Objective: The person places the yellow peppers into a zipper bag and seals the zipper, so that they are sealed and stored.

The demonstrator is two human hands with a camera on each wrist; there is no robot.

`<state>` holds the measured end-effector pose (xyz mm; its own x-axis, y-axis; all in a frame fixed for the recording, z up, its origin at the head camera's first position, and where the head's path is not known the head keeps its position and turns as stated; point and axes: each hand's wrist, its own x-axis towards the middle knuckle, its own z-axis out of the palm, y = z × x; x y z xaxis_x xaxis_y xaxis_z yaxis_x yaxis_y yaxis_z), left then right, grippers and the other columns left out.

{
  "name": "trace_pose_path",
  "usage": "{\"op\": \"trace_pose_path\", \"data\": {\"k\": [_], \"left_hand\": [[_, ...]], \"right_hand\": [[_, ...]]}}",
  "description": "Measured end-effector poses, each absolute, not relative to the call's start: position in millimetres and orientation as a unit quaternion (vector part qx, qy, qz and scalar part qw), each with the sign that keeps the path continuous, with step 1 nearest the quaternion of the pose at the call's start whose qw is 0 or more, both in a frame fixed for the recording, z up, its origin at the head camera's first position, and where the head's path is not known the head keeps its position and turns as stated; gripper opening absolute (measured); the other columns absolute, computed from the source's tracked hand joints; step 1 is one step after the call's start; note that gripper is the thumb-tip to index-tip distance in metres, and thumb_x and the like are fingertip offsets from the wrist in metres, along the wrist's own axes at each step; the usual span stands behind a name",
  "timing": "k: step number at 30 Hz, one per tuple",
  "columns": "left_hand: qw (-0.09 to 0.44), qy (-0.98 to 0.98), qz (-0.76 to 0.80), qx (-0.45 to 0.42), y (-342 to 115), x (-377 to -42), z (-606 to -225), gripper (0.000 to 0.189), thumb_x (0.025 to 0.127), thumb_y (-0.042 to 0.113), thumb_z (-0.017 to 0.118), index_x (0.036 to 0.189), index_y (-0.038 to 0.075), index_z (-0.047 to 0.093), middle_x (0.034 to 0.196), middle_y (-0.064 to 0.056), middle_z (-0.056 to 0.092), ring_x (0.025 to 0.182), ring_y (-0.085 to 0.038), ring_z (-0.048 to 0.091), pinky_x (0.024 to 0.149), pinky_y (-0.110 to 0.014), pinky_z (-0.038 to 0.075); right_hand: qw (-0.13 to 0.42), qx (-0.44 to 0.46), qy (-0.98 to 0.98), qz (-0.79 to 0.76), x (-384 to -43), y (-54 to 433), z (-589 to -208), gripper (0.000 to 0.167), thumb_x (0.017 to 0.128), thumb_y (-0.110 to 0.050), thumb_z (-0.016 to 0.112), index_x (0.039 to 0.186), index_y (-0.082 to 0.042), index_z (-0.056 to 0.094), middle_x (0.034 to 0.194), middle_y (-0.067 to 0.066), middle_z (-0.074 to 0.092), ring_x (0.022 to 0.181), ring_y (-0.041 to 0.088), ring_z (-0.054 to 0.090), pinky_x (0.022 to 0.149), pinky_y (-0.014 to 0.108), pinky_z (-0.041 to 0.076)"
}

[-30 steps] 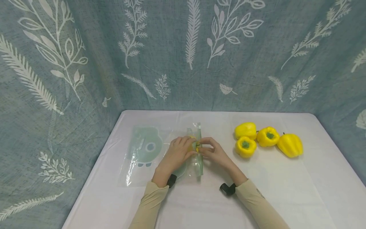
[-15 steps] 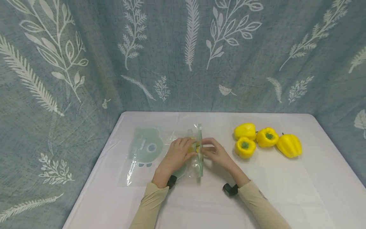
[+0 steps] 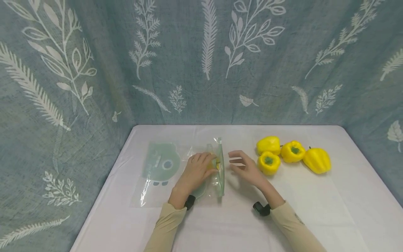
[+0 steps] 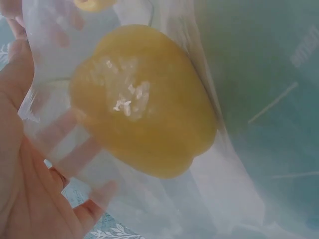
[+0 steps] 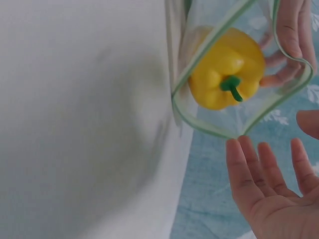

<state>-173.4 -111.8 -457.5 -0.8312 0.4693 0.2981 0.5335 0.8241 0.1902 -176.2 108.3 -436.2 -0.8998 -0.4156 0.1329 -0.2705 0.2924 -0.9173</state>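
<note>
A clear zip bag (image 3: 215,185) with a green cartoon print lies on the table, its mouth towards the right. Inside it is a yellow bell pepper (image 5: 224,74), stem facing the gaping mouth in the right wrist view. My left hand (image 3: 195,171) grips the bag's upper film near that mouth, above the pepper; its fingers show through the plastic in the left wrist view. My right hand (image 3: 248,169) is just right of the mouth, fingers spread and nothing in them. In the right wrist view its fingertips (image 5: 244,142) show close to the green zip edge.
Several more yellow bell peppers (image 3: 294,151) sit in a cluster at the right, behind my right hand. The table (image 3: 220,231) has a white cloth, and a blue leaf-patterned curtain (image 3: 189,87) rises along its far and side edges.
My right hand has drawn away from the bag's mouth to the right, its fingers spreading. My left hand has kept its place on the bag.
</note>
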Motion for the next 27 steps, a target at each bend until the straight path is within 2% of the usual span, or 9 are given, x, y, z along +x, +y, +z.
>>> {"op": "trace_pose_path", "data": {"k": [11, 19, 23, 27], "left_hand": [[0.11, -0.949, -0.148, -0.255, -110, -172, -458, 0.05, 0.091, 0.048, 0.047, 0.132, 0.019, 0.044, 0.129, -0.004, 0.048, 0.118, -0.024, 0.042, 0.101, -0.045, 0.033], [0.117, -0.947, -0.144, -0.261, -109, -172, -459, 0.049, 0.091, 0.047, 0.047, 0.131, 0.018, 0.045, 0.13, -0.005, 0.048, 0.118, -0.025, 0.042, 0.101, -0.045, 0.033], [0.126, -0.945, -0.139, -0.266, -109, -172, -460, 0.049, 0.091, 0.046, 0.048, 0.131, 0.017, 0.046, 0.129, -0.006, 0.049, 0.117, -0.026, 0.043, 0.1, -0.045, 0.034], [0.128, -0.945, -0.135, -0.27, -109, -174, -461, 0.049, 0.091, 0.046, 0.047, 0.131, 0.018, 0.046, 0.128, -0.006, 0.049, 0.117, -0.026, 0.043, 0.1, -0.045, 0.034]], "right_hand": [[0.023, -0.235, 0.8, -0.551, -170, 121, -431, 0.037, 0.089, 0.001, 0.058, 0.123, 0.006, 0.046, 0.126, 0.023, 0.05, 0.114, 0.045, 0.05, 0.09, 0.051, 0.046], [-0.018, -0.253, 0.821, -0.511, -176, 140, -448, 0.035, 0.089, -0.008, 0.061, 0.122, -0.005, 0.05, 0.124, 0.011, 0.054, 0.113, 0.032, 0.054, 0.089, 0.043, 0.049], [-0.035, -0.253, 0.831, -0.495, -174, 149, -444, 0.035, 0.089, -0.01, 0.061, 0.122, -0.007, 0.051, 0.123, 0.012, 0.054, 0.115, 0.03, 0.052, 0.09, 0.044, 0.048], [-0.044, -0.239, 0.839, -0.488, -161, 152, -420, 0.034, 0.088, -0.002, 0.06, 0.121, -0.001, 0.05, 0.122, 0.017, 0.054, 0.115, 0.034, 0.051, 0.092, 0.048, 0.046]]}}
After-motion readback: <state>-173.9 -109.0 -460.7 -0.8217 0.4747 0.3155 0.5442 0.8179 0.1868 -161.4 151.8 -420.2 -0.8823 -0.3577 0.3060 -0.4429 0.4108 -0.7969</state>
